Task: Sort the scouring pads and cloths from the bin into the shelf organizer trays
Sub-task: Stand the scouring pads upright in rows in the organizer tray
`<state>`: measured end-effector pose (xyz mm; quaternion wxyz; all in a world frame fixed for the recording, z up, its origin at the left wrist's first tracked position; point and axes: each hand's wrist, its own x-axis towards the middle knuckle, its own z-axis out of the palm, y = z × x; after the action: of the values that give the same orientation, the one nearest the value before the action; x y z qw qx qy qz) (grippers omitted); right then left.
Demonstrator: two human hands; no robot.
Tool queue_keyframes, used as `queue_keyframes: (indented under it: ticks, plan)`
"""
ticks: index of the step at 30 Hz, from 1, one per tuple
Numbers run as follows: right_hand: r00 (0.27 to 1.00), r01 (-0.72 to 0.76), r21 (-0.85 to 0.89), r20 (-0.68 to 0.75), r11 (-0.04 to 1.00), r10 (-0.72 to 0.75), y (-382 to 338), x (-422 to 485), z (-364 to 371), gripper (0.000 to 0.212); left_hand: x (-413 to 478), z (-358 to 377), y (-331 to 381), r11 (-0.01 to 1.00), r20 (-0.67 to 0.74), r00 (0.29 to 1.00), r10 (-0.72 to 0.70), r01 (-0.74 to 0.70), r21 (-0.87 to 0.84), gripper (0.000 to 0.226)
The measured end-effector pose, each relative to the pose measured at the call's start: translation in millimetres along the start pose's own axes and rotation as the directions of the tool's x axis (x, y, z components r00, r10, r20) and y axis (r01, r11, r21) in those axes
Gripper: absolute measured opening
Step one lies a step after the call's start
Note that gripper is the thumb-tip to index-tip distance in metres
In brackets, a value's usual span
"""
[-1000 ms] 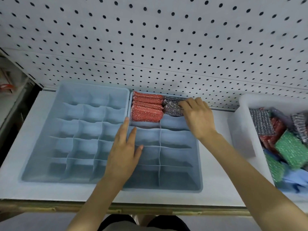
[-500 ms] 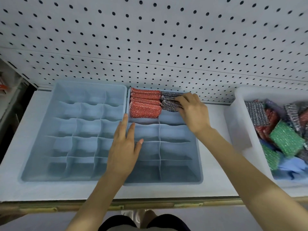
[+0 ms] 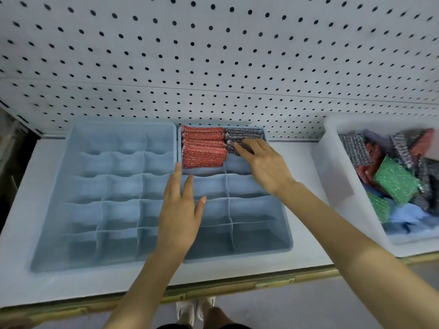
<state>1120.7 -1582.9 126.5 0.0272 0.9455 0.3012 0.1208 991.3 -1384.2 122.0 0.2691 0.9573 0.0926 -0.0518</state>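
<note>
The right hand [image 3: 268,165], fingers [image 3: 244,150] straight, presses silver pads [image 3: 242,134] into the tray [image 3: 237,256]; released, the springy stack may pop out.

front compartments [image 3: 251,210] open, pegboard [image 3: 213,55] behind trays [image 3: 288,233]

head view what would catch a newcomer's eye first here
The packed red scouring pads and the silver pads beside them fill the far compartments of the right blue tray, with the right hand laying straight fingers on the silver ones. The left hand lies flat over that tray's left side. At the far right, a white bin holds a jumble including green pads and blue cloths.
</note>
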Motion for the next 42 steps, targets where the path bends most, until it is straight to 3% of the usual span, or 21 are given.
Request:
queue_keyframes:
  ticks: [6,9,15,19,24,30,33,36,39,42]
  plan:
    - [0.98,-0.19,-0.013,0.055,0.982,0.191,-13,-15,-2,0.076,-1,0,-2,1.0,0.014,1.0,0.001,-0.001,-0.031,0.061]
    - [0.953,-0.297,0.08,0.09,0.951,0.29,-21,-14,-3,0.079,-1,1,-3,0.999,0.008,1.0,0.006,-0.006,-0.034,0.059]
    - [0.935,-0.32,0.245,0.236,0.915,0.264,-8,-11,-16,0.062,-1,-3,-2,0.997,-0.008,1.0,0.018,-0.019,-0.071,0.058]
    - [0.899,-0.435,0.41,0.239,0.802,0.366,14,-27,-42,0.055,0,-6,-4,0.996,0.017,1.0,0.015,-0.013,-0.083,0.056]
    - [0.835,-0.476,0.739,0.211,0.476,0.509,58,-96,-92,0.044,9,-14,35,0.998,-0.132,0.989,0.062,-0.059,0.032,0.045]
    - [0.71,-0.497,0.836,0.238,0.233,0.663,158,-180,-116,0.029,2,20,213,0.9,-0.105,0.947,0.305,-0.322,-0.292,0.037]
    - [0.722,-0.542,0.807,0.302,0.237,0.622,219,-216,-109,0.032,-7,55,292,0.86,-0.097,0.927,0.361,-0.372,-0.35,0.037]
    - [0.733,-0.572,0.737,0.262,0.36,0.628,272,-250,-98,0.033,-8,82,339,0.867,-0.028,0.937,0.349,-0.334,-0.371,0.042]
    - [0.707,-0.646,0.597,0.232,0.475,0.669,326,-280,-91,0.039,1,114,367,0.915,-0.005,0.922,0.388,-0.386,-0.119,0.048]
    - [0.685,-0.714,0.532,0.395,0.455,0.612,351,-295,-81,0.061,11,141,369,0.915,0.154,0.943,0.294,-0.324,0.242,0.058]
